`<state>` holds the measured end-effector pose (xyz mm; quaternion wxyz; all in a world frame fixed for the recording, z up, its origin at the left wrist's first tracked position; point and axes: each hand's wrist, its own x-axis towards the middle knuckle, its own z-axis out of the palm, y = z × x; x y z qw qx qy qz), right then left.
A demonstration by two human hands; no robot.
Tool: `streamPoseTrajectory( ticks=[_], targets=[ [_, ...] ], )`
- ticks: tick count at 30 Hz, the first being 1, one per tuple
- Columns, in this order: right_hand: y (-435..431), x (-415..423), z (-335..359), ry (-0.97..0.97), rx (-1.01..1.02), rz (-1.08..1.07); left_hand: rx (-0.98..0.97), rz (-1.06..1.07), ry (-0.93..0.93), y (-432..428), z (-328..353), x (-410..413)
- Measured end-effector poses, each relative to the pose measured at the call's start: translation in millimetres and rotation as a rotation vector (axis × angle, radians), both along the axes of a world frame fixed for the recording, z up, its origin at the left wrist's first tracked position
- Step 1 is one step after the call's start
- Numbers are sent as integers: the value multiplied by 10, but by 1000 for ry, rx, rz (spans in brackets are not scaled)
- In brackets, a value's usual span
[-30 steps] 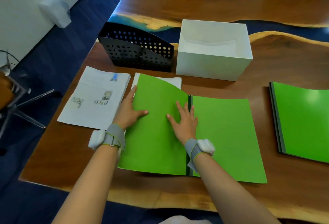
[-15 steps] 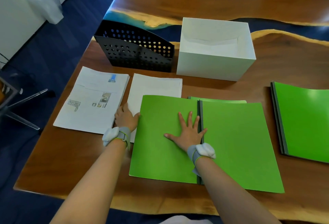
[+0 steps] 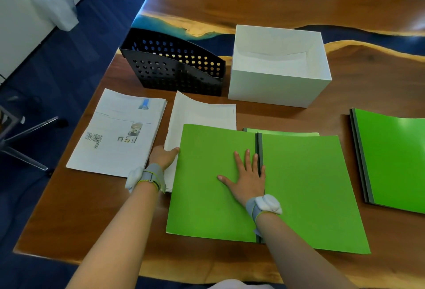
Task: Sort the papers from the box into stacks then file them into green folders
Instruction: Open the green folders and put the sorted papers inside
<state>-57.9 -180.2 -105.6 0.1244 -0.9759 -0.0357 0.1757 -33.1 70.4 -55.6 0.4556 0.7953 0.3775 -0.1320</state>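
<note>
A green folder (image 3: 299, 185) lies open and flat on the wooden table (image 3: 253, 6) in front of me. My right hand (image 3: 247, 178) presses flat on its left cover, fingers straight, right beside the dark spine. The cover overlaps a stack of plain white papers (image 3: 202, 114). My left hand (image 3: 162, 157) grips that stack's left edge, thumb on top, and the stack's far left corner curls upward. Left of it lies a second stack of printed papers (image 3: 117, 132) with a QR code and small pictures. The white box (image 3: 276, 86) stands behind; only its pale inner walls show.
A black perforated file holder (image 3: 174, 68) stands left of the box. Closed green folders (image 3: 395, 157) are stacked at the right edge. The edge of another green folder (image 3: 282, 131) peeks out behind the open one. A chair base stands on the blue floor at left.
The folder's left cover went from raised to flat under my right hand. My left hand left the cover, took the white stack's left edge, and that edge now lifts.
</note>
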Motion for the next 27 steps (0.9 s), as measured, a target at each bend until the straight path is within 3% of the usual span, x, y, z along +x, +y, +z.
streamPoseTrajectory(
  ticks=[3,6,10,19,27],
  targets=[
    [-34,1,-26,-4,9,10,-154,8,9,56,46,-27],
    [-36,4,-31,-4,21,12,-125,-30,-66,50,108,-76],
    [-48,-3,-18,-10,24,22,56,-49,-211,-90,220,-177],
    [-42,-3,10,-6,38,32,424,-46,-312,-30,775,-322],
    [-19,26,17,7,30,1,773,94,-628,236,1456,-479]
  ],
)
